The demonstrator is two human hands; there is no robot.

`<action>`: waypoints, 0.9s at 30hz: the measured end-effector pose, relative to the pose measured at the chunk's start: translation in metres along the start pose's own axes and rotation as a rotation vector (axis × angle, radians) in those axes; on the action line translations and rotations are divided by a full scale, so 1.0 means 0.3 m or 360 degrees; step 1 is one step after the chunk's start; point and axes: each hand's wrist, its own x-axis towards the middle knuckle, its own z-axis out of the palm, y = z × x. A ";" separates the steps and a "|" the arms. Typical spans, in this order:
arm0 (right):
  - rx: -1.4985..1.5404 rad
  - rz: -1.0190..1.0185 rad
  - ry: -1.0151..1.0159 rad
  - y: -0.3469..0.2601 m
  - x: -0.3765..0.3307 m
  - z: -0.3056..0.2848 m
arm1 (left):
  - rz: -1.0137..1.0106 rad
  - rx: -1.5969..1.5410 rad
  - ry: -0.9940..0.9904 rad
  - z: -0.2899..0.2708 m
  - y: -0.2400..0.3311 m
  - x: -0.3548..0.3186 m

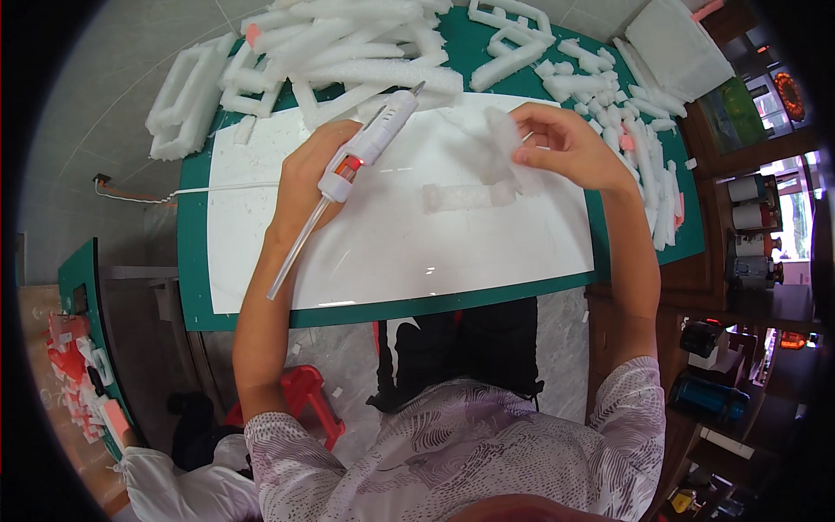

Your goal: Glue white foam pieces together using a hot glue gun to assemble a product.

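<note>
My left hand (306, 178) grips a white pen-shaped hot cutter (370, 143) with a small red light, its metal tip pointing up and right, its clear cable trailing down toward me. My right hand (565, 143) pinches a thin white foam piece (500, 139) and lifts it just above the sheet. Below that hand a rectangular white foam block (465, 197) lies flat on the white sheet (391, 252). The sheet covers a green cutting mat (193, 261). The cutter's tip is apart from both foam pieces.
Several white foam strips and offcuts (348, 52) are heaped along the mat's far edge, with more foam scraps (644, 148) down its right side. A thin white cable (217, 188) runs left off the table. A wooden shelf (748, 226) with rolls stands at right, a red stool (309, 404) below.
</note>
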 end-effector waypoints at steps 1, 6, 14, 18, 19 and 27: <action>-0.0001 0.0001 -0.0003 0.002 -0.011 -0.007 | -0.0003 -0.0001 0.0002 -0.009 0.003 -0.002; 0.0772 -0.0287 0.0466 0.049 -0.080 -0.059 | 0.0241 -0.0169 -0.0088 -0.023 0.057 -0.002; 0.1159 -0.0418 0.0580 0.053 -0.098 0.064 | 0.0597 -0.0192 -0.0056 0.022 0.084 -0.016; 0.1384 -0.0416 0.0489 0.050 -0.080 0.115 | 0.0634 -0.0237 -0.0023 0.042 0.086 -0.021; 0.1413 -0.0404 0.0485 0.051 -0.072 0.123 | 0.0652 -0.0236 0.0000 0.050 0.078 -0.022; 0.1489 -0.0367 0.0501 0.065 -0.035 0.144 | 0.0700 -0.0211 0.0032 0.049 0.082 -0.023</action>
